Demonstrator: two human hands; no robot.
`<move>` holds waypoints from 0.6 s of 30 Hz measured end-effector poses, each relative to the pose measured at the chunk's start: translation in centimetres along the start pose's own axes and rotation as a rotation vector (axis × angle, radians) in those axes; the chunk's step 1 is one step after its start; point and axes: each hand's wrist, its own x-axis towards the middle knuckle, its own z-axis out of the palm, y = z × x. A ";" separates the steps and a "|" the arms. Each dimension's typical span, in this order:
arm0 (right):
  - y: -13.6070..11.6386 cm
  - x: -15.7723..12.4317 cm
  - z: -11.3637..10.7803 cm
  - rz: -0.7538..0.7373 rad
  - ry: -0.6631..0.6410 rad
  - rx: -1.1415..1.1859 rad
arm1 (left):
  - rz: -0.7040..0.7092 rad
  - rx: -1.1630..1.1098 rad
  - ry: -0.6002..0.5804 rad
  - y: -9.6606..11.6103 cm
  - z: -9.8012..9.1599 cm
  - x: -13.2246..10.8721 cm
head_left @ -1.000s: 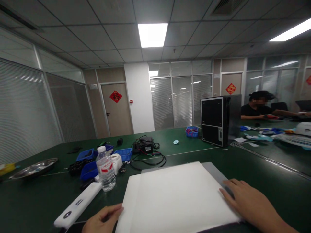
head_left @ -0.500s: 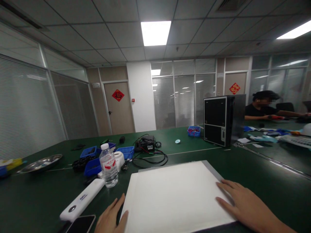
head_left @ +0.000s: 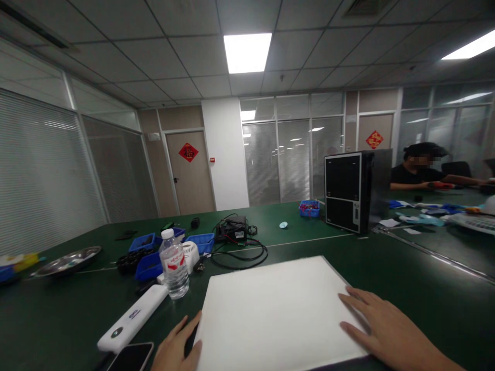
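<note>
At the lower centre of the frame, the white sheet (head_left: 276, 314) lies flat on the green counter (head_left: 406, 273). Your right hand (head_left: 381, 330) rests palm-down on its right edge, fingers spread and extended, gripping nothing. Your left hand (head_left: 178, 348) sits against the sheet's lower left edge with loose, open fingers; it pinches nothing that can be seen.

To square or seat the sheet well:
1. Keep both palms flat and press evenly, so that neither edge lifts.
2. Push from the edges, not the middle, to avoid buckling the sheet.
3. Mind the left side: the white bar-shaped device (head_left: 133, 319) and the dark phone (head_left: 129, 358) lie just beside your left hand, and the water bottle (head_left: 174, 265) stands upright near the sheet's far left corner. A sideways slide could knock it over.

Limits of the view:
- The sheet's near edge and your left palm are cut off by the bottom of the frame.
- Whether anything lies under the sheet cannot be told.
- The contents of the blue bins (head_left: 149, 263) behind the bottle are too small to identify.
- The sheet's material, foam or board, is not clear.
</note>
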 end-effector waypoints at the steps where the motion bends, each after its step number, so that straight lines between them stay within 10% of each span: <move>1: 0.0 0.0 0.0 0.005 -0.002 -0.006 | 0.000 -0.008 -0.005 -0.1 0.0 0.1; 18: -0.9 0.1 -0.5 0.027 -0.059 -0.038 | 0.131 0.070 -0.008 -1.8 1.2 0.4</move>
